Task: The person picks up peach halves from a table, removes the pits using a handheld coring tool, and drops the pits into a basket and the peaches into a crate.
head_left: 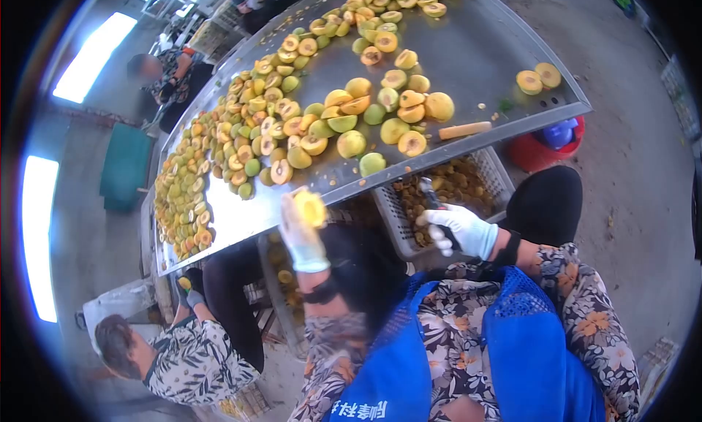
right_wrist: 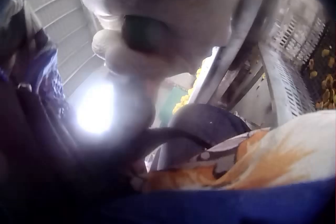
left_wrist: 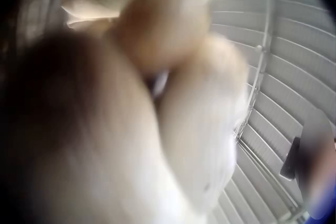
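Observation:
My gloved left hand (head_left: 301, 236) is at the table's front edge, slightly blurred, and holds a yellow fruit half (head_left: 311, 208) at its fingers. In the left wrist view the gloved fingers (left_wrist: 205, 119) fill the picture, close together. My gloved right hand (head_left: 462, 228) grips a small hand tool with a dark handle (head_left: 437, 203) and a metal tip, over a light crate (head_left: 504, 175) of fruit pieces. The right wrist view shows the curled glove (right_wrist: 168, 29) around the dark handle end (right_wrist: 144, 34). Many halved yellow-green fruits (head_left: 300, 157) lie across the metal table (head_left: 468, 53).
A wooden-looking stick (head_left: 465, 130) lies near the table's front edge. A red bucket (head_left: 537, 153) stands beneath the right corner. Another person (head_left: 183, 356) sits at the left, and one more (head_left: 172, 75) is beyond the table. A second crate (head_left: 274, 298) stands below the left hand.

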Demonstrator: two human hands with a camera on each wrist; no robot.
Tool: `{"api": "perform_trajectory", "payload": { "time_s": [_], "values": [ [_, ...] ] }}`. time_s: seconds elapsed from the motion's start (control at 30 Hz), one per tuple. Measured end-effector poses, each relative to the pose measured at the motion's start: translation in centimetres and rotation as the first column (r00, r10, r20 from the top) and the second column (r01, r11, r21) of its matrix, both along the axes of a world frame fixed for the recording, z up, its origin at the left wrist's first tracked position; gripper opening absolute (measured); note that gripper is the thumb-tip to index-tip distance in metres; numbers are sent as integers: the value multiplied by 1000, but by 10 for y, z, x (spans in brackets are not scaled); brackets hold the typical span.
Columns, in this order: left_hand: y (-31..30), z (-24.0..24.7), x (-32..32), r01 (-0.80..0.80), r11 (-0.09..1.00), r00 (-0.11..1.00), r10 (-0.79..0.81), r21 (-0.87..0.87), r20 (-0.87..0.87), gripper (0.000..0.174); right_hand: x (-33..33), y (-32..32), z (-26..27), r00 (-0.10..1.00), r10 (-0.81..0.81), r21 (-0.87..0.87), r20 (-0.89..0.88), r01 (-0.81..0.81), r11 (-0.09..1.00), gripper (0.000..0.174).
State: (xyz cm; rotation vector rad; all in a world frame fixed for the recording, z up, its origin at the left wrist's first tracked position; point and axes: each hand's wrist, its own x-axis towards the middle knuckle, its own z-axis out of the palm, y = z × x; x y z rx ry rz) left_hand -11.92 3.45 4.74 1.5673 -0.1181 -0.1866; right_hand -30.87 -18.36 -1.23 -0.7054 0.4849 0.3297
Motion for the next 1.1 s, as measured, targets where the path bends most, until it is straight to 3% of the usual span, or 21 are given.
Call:
{"api": "perform_trajectory", "payload": {
  "time_s": [0.03, 0.07, 0.1, 0.17, 0.2, 0.27, 0.3, 0.37, 0.4, 0.43, 0.53, 0.6, 0.63, 0.73, 0.77, 0.8, 0.83, 0.9, 0.97, 1.03, 1.1],
  "values": [
    [36, -19, 31, -111, 966, 965, 49, 233, 258, 45, -3, -2, -9, 995, -18, -114, -99, 6, 993, 24],
    [59, -16, 45, -179, 909, 968, 95, 377, 231, 44, -8, -3, -18, 989, -26, -114, -148, 9, 993, 25],
    [77, -20, 67, -263, 828, 928, 77, 496, 364, 43, -8, -2, -22, 980, -38, -117, -194, 16, 993, 25],
    [97, -26, 112, -169, 678, 959, -53, 715, 277, 47, -7, 1, -22, 983, -33, -101, -183, 15, 995, 26],
    [97, -33, 132, -169, 682, 959, -53, 711, 279, 47, -6, 1, -22, 985, -34, -87, -170, 20, 996, 26],
    [89, -51, 175, -214, 587, 913, -163, 780, 374, 54, -1, 4, -15, 989, -33, -137, -141, 13, 990, 25],
    [90, -80, 209, -205, 598, 912, -169, 774, 373, 54, -2, 5, -11, 992, -25, -182, -121, 3, 983, 24],
    [92, -134, 268, -170, 520, 983, 31, 837, 180, 45, -3, 5, -1, 994, -31, -224, -104, 7, 975, 24],
    [80, -129, 266, -47, 540, 993, -67, 840, 99, 53, -4, 5, 7, 989, -34, -285, -142, -8, 958, 23],
    [54, -102, 240, 64, 572, 997, 0, 818, -78, 58, -6, 5, 12, 983, -40, -344, -181, -25, 939, 23],
    [36, -106, 240, -7, 664, 995, 78, 748, -61, 60, -7, 5, 12, 990, -8, -443, -144, -57, 895, 24],
    [34, -97, 234, 85, 758, 973, 77, 647, -218, 56, -2, 13, 21, 997, 48, -526, -66, -76, 847, 25],
    [32, -94, 228, 86, 758, 975, 71, 647, -212, 56, 2, 18, 19, 996, 91, -600, -11, -79, 796, 23],
    [25, -95, 209, -38, 770, 995, -29, 637, 95, 45, 21, 30, 35, 990, 132, -622, 41, -78, 780, 24],
    [24, -93, 200, -34, 770, 994, -38, 637, 98, 45, 27, 30, 50, 982, 164, -710, 99, -46, 702, 25],
    [22, -87, 188, -22, 859, 976, -93, 511, 198, 41, 35, 30, 61, 967, 204, -789, 150, -7, 615, 26],
    [17, -76, 172, 9, 926, 944, -133, 377, 302, 38, 44, 31, 61, 968, 196, -789, 154, 1, 614, 26],
    [-2, -2, 106, 182, 936, 982, -189, 302, -4, 34, 62, 33, 58, 879, 180, -873, 441, 374, 313, 28],
    [-6, 3, 71, 286, 957, 955, -280, -52, 101, 32, 80, 30, 82, 881, 191, -883, 433, 373, 284, 29],
    [-17, 12, 27, 292, 935, 956, -284, -201, 69, 33, 91, 34, 90, 868, 186, -874, 460, 407, 264, 29],
    [-23, 9, -3, 394, 884, 917, -363, -252, 162, 31, 97, 38, 93, 828, 232, -858, 510, 474, 197, 28]
  ]
}}
